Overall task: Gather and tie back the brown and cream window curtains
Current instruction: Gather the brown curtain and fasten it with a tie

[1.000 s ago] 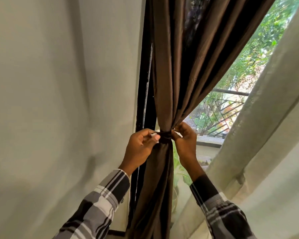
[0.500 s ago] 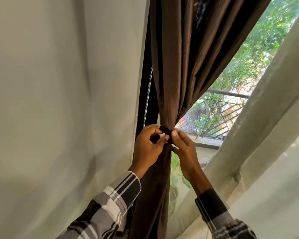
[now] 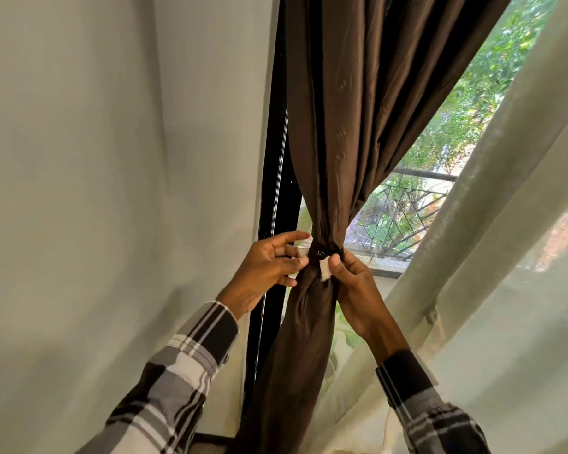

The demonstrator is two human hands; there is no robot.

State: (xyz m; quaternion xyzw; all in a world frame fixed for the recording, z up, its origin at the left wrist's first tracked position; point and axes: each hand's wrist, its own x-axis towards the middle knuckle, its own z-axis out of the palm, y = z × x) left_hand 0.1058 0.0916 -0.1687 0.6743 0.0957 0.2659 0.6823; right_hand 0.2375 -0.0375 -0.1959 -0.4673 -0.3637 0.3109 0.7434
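Note:
The brown curtain point(image 3: 338, 126) hangs in the middle, bunched into a narrow waist by a dark tie band point(image 3: 325, 250). My left hand point(image 3: 266, 270) is at the band's left side, index finger stretched out above, the other fingers curled in on a white end of the band. My right hand point(image 3: 358, 290) grips the bunch from the right, its thumb pinching a white tab point(image 3: 324, 269) at the band's front. The cream curtain point(image 3: 492, 244) slants down the right side, gathered lower down at a small tie point(image 3: 432, 315).
A black window frame point(image 3: 276, 191) runs down just left of the brown curtain, with a pale wall point(image 3: 112, 191) beyond it. Outside are a metal railing point(image 3: 407, 204) and green trees point(image 3: 479, 93). Sheer cream fabric fills the lower right.
Both hands have shifted slightly apart at the band. White ends of the tie now show under my fingers, and my left index finger has lifted off the bunch.

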